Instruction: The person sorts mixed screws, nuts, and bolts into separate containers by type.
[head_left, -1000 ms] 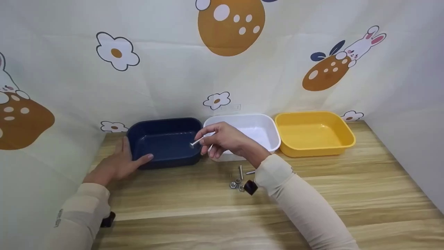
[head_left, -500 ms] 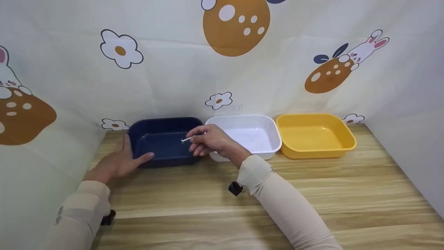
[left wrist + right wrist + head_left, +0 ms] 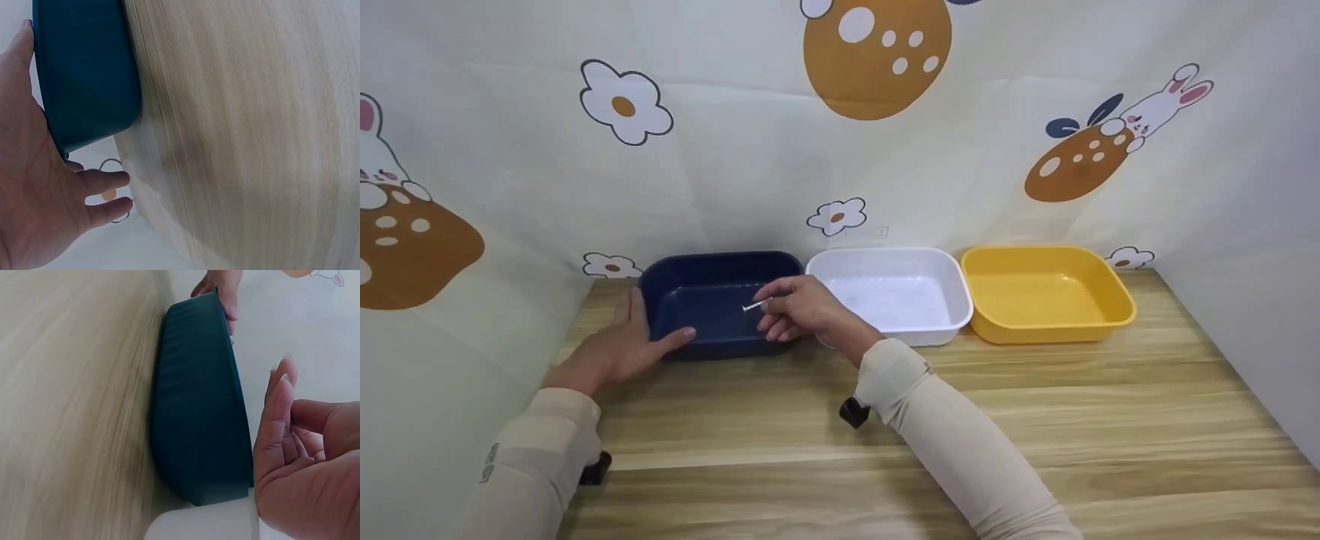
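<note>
In the head view my right hand point(image 3: 802, 311) pinches a small silver bolt point(image 3: 752, 306) between thumb and index finger, its head pointing left. Hand and bolt are over the right part of the dark blue tub point(image 3: 727, 349), and the other fingers curl loosely below. At the tub's left end my left hand point(image 3: 619, 349) rests with its fingers along the side and its thumb over the front rim. The left wrist view shows those fingers straight beside the tub wall point(image 3: 84, 73). From the right wrist the bolt is hidden behind the fingers.
A white tub point(image 3: 896, 337) stands right of the blue one, then a yellow tub point(image 3: 1042, 335). All three line up on the wooden table point(image 3: 735, 450) against a printed cloth backdrop point(image 3: 720, 165). A black wrist camera point(image 3: 854, 412) hangs under the right sleeve.
My right hand has moved left with the bolt, further over the blue tub. Its sleeve now hides the loose bolts and nuts seen on the table earlier. The left hand stays put.
</note>
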Tool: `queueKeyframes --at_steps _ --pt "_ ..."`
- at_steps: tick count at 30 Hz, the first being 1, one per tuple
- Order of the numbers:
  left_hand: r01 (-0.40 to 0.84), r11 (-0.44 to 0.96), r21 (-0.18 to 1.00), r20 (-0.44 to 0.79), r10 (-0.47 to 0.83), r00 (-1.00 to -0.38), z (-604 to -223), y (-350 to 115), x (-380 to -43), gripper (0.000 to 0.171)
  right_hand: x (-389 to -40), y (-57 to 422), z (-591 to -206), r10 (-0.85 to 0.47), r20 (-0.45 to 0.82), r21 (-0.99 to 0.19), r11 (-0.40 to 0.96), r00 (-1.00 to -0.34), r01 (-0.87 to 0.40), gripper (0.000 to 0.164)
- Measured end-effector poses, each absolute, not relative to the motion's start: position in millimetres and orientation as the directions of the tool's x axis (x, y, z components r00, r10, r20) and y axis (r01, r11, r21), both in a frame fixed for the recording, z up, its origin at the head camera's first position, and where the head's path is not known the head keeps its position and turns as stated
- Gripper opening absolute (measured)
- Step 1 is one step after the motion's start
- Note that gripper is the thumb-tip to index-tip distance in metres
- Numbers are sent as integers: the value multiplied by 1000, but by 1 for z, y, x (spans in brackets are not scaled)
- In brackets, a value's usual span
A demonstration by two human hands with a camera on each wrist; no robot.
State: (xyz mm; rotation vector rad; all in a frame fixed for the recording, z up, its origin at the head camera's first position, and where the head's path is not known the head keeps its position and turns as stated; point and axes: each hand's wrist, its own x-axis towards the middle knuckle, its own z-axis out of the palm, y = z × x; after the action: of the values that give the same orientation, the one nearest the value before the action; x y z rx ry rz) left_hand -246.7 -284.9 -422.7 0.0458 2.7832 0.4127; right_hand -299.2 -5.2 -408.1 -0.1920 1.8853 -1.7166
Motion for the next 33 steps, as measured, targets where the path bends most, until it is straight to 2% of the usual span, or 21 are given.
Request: queueKeyframes --at_steps 9,17,33 --pt "-19 960 280 -315 73 -946 -421 -285 -248 123 -298 -8 -407 -442 -327 -943 207 -835 260 23" --pt "-25 958 287 -314 70 -947 -420 -283 -248 124 -293 -16 -407 -396 -285 -896 433 -873 96 21" --pt "-20 958 287 -328 78 -941 -422 -284 -247 122 -293 -13 -410 -410 -283 -913 393 -867 112 20"
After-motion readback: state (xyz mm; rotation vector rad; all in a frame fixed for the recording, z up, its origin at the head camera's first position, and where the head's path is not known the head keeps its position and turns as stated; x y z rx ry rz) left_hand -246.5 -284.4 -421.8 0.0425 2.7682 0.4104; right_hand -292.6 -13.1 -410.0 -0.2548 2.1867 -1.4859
